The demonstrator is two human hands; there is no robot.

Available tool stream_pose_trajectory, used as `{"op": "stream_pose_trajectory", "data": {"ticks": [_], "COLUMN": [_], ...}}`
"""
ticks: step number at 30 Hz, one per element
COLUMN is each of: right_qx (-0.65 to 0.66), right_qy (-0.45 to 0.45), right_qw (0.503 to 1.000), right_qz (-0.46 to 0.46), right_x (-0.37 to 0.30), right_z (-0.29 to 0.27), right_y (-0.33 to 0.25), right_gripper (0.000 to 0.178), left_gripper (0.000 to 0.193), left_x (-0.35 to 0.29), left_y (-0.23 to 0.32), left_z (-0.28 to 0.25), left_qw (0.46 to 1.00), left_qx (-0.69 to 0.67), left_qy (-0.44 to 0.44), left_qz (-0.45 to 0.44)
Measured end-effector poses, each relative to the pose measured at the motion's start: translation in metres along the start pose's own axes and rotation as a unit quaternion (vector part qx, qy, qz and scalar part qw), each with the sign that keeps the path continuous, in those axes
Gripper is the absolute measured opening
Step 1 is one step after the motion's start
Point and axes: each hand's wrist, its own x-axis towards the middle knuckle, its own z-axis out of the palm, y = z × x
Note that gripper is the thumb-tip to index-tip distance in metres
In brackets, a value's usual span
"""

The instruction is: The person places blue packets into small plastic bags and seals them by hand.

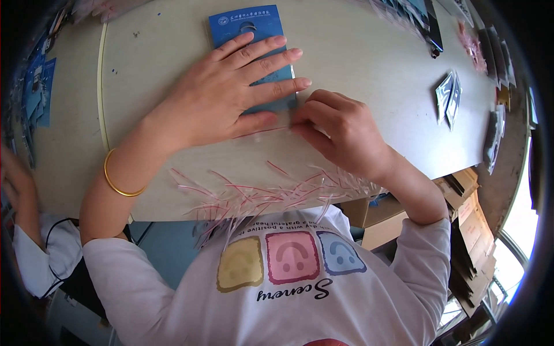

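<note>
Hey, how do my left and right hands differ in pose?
Your left hand is spread flat over the blue packet; your right hand is curled. The left hand covers much of the packet; the right hand sits beside its near right corner. Both are ungloved.

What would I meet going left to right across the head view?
Blue sheets at the far left → gold bangle → blue packet → right-hand grip → small silvery pouches → packets by the table's right edge.
</note>
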Motion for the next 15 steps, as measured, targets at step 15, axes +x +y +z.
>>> {"op": "stream_pose_trajectory", "data": {"ticks": [15], "right_qx": [0.135], "right_qy": [0.284], "right_qw": [0.875], "right_qz": [0.368], "right_x": [-0.21], "right_z": [-0.088], "right_y": [-0.005], "right_gripper": [0.004], "left_gripper": [0.059], "left_x": [0.014], "left_y": [0.004], "left_z": [-0.012], "left_qw": [0.998], "left_qx": [0.045], "left_qy": [-0.048], "left_qz": [-0.003]}}
